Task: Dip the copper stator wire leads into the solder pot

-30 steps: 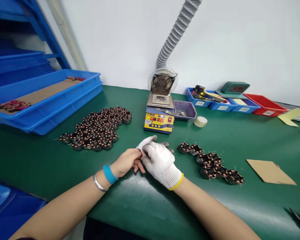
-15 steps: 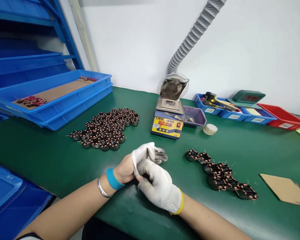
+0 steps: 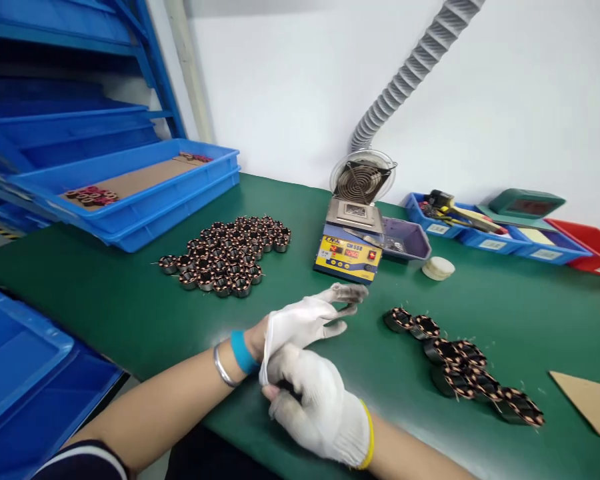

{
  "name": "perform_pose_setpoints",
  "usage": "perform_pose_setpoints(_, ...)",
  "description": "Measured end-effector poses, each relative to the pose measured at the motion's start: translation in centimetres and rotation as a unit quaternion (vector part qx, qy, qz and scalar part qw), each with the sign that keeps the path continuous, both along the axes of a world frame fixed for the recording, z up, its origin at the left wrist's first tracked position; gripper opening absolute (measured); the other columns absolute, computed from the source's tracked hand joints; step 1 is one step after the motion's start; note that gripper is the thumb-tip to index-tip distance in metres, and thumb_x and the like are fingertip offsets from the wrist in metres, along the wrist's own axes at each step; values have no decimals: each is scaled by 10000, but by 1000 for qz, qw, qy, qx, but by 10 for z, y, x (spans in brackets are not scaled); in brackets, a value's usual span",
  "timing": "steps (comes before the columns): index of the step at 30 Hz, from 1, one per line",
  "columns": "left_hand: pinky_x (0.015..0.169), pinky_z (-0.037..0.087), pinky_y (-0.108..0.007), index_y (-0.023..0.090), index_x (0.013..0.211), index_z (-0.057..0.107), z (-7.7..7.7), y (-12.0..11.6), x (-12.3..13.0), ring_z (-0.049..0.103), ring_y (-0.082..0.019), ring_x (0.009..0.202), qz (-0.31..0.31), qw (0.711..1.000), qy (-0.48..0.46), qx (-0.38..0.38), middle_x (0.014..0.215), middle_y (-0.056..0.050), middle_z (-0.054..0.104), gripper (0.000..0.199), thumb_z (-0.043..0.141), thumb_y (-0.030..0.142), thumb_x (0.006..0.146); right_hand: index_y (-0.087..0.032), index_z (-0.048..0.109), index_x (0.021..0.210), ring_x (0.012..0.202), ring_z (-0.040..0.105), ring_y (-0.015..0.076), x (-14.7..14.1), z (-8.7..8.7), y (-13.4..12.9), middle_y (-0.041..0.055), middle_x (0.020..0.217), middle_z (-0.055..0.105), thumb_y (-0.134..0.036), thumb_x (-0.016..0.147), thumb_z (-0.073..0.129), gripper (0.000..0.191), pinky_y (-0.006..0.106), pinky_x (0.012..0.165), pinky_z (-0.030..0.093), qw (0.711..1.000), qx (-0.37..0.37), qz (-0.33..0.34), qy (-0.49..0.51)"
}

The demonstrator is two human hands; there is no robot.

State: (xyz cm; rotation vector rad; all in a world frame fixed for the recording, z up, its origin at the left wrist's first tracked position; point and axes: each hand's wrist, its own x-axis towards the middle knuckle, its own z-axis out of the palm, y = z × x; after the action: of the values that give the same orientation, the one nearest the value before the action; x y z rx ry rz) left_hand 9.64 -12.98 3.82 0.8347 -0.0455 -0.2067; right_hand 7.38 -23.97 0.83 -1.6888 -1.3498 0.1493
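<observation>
A thin white glove (image 3: pixel 296 323) with grey-stained fingertips covers my left hand (image 3: pixel 320 313). Its fingers are stretched out and spread, holding nothing. My right hand (image 3: pixel 313 403), in a white knit glove with a yellow cuff, pinches the loose wrist edge of the left glove. A bare fingertip pokes out of the right glove. Beyond my hands, to the left, many copper-wound motor stators (image 3: pixel 225 253) stand in a cluster. A smaller group of stators (image 3: pixel 460 363) lies to the right of my hands.
A yellow-and-blue solder pot (image 3: pixel 347 257) with a fan stands at the back, beside a purple bin (image 3: pixel 405 237). Blue stacked trays (image 3: pixel 180 207) are at left. Small tool bins (image 3: pixel 493 241) line the wall. A round white pad (image 3: pixel 437 268) and cardboard (image 3: pixel 587 400) lie at right.
My left hand has pushed deeper into its glove and its fingers have spread out. My right hand keeps hold of the cuff, pulled toward the wrist. The view has turned slightly left.
</observation>
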Motion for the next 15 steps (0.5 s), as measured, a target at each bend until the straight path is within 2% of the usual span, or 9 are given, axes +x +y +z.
perform_pose_setpoints(2, 868, 445, -315, 264, 1146, 585, -8, -2, -3, 563, -214, 1090, 48, 999, 2, -13, 1331, -69, 490, 380, 670, 300, 778, -215, 525, 740, 618, 525, 113, -10, -4, 5, -23, 712, 582, -205, 762, 540, 29, 223, 539, 367, 998, -50, 38, -28)
perform_pose_setpoints(5, 793, 478, -388, 340, 1257, 475, -13, 3, -6, 595, -270, 1030, 58, 998, 0, -31, 1321, -85, 471, 532, 600, 555, 786, -218, 551, 744, 630, 553, 134, -13, -9, 13, -16, 723, 606, -242, 733, 583, 42, 233, 529, 380, 989, -108, 69, -70)
perform_pose_setpoints(7, 846, 465, -451, 322, 1262, 479, -10, 13, -7, 574, -304, 1066, 126, 988, -49, 80, 1325, -101, 472, 598, 620, 592, 747, -219, 573, 793, 662, 583, 147, -6, -11, 13, -3, 776, 633, -261, 730, 591, 78, 238, 565, 427, 991, -103, 50, -70)
perform_pose_setpoints(8, 927, 425, -471, 287, 1209, 535, -8, 21, -7, 530, -309, 1132, 201, 957, -87, 190, 1350, -101, 459, 557, 653, 551, 733, -219, 584, 844, 701, 602, 155, 0, -11, 11, 9, 826, 647, -262, 736, 585, 116, 244, 602, 458, 994, -85, 29, -65)
perform_pose_setpoints(9, 1014, 357, -478, 246, 1112, 599, -6, 30, -7, 466, -313, 1207, 282, 897, -119, 320, 1378, -99, 440, 473, 691, 486, 715, -217, 588, 909, 754, 619, 161, 7, -12, 9, 25, 890, 656, -256, 748, 572, 167, 251, 648, 484, 996, -62, -1, -62)
perform_pose_setpoints(11, 1125, 173, -497, 192, 875, 660, -6, 51, -7, 313, -340, 1318, 381, 717, -130, 569, 1407, -109, 418, 307, 747, 386, 653, -208, 565, 1038, 870, 633, 169, 20, -14, 1, 58, 1014, 653, -228, 778, 537, 262, 267, 738, 514, 995, -19, -71, -66)
perform_pose_setpoints(12, 1136, 98, -524, 184, 786, 657, -8, 62, -7, 264, -363, 1337, 392, 631, -107, 661, 1397, -118, 430, 277, 763, 377, 618, -205, 548, 1080, 913, 633, 172, 26, -15, -3, 70, 1055, 647, -218, 793, 523, 289, 274, 767, 520, 992, -6, -101, -77)
perform_pose_setpoints(13, 1129, 56, -555, 182, 740, 651, -11, 72, -6, 247, -384, 1337, 380, 563, -76, 730, 1375, -127, 454, 271, 771, 376, 594, -205, 540, 1096, 931, 635, 174, 31, -17, -7, 77, 1070, 646, -214, 804, 515, 293, 277, 775, 527, 988, 2, -125, -92)
perform_pose_setpoints(15, 1107, 52, -595, 185, 766, 664, -18, 87, -4, 271, -398, 1316, 327, 477, -31, 815, 1320, -138, 506, 252, 754, 351, 599, -211, 546, 1080, 919, 646, 177, 37, -19, -11, 75, 1055, 655, -217, 816, 514, 266, 278, 757, 543, 980, 4, -154, -122)
